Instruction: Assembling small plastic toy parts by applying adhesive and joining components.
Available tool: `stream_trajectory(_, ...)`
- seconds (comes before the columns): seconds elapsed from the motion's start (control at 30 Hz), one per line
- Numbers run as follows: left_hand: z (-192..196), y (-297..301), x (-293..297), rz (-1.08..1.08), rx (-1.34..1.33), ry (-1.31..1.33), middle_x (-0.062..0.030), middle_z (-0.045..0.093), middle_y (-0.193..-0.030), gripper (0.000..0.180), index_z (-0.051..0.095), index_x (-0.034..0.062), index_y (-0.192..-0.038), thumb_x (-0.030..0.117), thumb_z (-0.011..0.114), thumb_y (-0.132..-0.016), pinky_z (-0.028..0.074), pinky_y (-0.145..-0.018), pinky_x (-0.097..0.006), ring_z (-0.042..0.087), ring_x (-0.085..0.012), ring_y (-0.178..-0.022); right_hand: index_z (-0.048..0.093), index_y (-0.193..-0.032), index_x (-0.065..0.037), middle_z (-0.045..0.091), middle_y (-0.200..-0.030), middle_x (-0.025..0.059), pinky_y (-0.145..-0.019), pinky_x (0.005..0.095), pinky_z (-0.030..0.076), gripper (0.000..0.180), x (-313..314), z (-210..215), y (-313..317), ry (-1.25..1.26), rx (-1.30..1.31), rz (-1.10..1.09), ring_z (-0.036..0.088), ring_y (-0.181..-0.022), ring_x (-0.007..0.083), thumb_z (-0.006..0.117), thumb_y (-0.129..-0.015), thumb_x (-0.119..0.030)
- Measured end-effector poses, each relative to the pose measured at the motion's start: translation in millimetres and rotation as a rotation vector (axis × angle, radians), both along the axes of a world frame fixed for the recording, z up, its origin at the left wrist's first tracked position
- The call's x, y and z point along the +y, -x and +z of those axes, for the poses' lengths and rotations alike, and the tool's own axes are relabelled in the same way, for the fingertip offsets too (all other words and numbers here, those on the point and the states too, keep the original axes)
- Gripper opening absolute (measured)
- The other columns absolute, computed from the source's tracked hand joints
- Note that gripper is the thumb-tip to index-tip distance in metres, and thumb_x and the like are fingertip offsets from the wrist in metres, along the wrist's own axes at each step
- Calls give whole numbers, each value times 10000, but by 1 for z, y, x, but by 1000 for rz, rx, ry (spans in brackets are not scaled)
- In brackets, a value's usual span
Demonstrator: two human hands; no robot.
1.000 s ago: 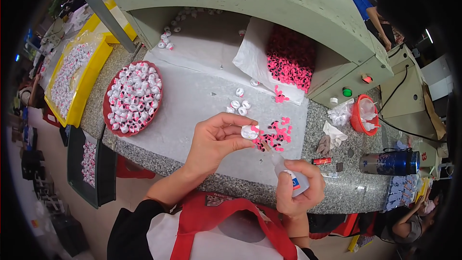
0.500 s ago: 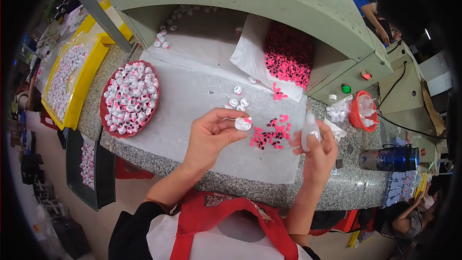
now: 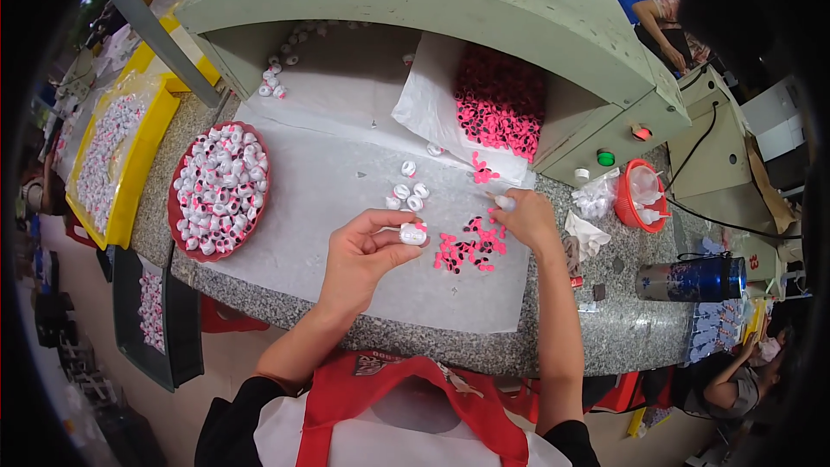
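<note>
At the far left a yellow rectangular tray (image 3: 138,175) holds small white pieces, and beside it a round red plastic dish (image 3: 259,175) is heaped with white caps marked pink and black. Both sit on the speckled grey stone worktop (image 3: 605,346), which is covered in the middle by a white paper sheet (image 3: 328,199). The left hand (image 3: 359,255) pinches a small white cap (image 3: 413,233) between thumb and fingers above the sheet. Just right lies a scatter of small pink pieces (image 3: 471,246). The right hand (image 3: 527,218) has its fingers closed around a small white applicator (image 3: 501,201) over them. Further right stand a red basket (image 3: 638,199) and a dark blue cylindrical bottle (image 3: 692,278).
</note>
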State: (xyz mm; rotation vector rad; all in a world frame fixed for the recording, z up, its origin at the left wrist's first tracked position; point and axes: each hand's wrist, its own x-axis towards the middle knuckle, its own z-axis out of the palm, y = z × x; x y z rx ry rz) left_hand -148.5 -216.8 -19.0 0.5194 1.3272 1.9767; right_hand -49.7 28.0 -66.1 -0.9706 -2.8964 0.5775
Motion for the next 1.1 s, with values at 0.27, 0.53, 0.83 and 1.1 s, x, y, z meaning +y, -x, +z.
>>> stream_trajectory(0.27, 3, -8, 8, -101, -46, 16, -125, 603, -966, 327, 523, -37, -1027, -118, 584, -716, 492, -786, -293, 606, -217, -895, 612, -791, 12, 581, -613, 55, -437, 218, 397, 107, -47, 54, -40, 832, 629, -369, 509, -480, 105, 639, -719, -62)
stream_trajectory(0.53, 10, -17, 3, -125, -22, 9, -130, 590, -1015, 350, 518, -33, -1067, -109, 582, -731, 486, -793, -268, 602, -192, -904, 596, -795, 39, 577, -636, 73, -399, 199, 378, 116, -89, 85, -41, 1013, 719, -161, 513, -489, 98, 628, -688, 69)
stream_trajectory(0.83, 12, -17, 1, -149, -68, 19, -138, 580, -1041, 339, 513, -45, -1071, -110, 569, -743, 485, -807, -262, 589, -186, -928, 596, -811, 29, 603, -709, 79, -429, 187, 414, 129, -111, 100, -42, 977, 672, -143, 551, -546, 99, 648, -692, 35)
stream_trajectory(1.1, 9, -20, 5, -137, 16, -94, -171, 531, -1106, 307, 521, -62, -1055, -133, 532, -756, 489, -812, -283, 565, -211, -968, 603, -760, 18, 608, -716, 47, -502, 176, 426, 125, -127, 108, -31, 885, 673, -152, 542, -585, 66, 682, -665, 40)
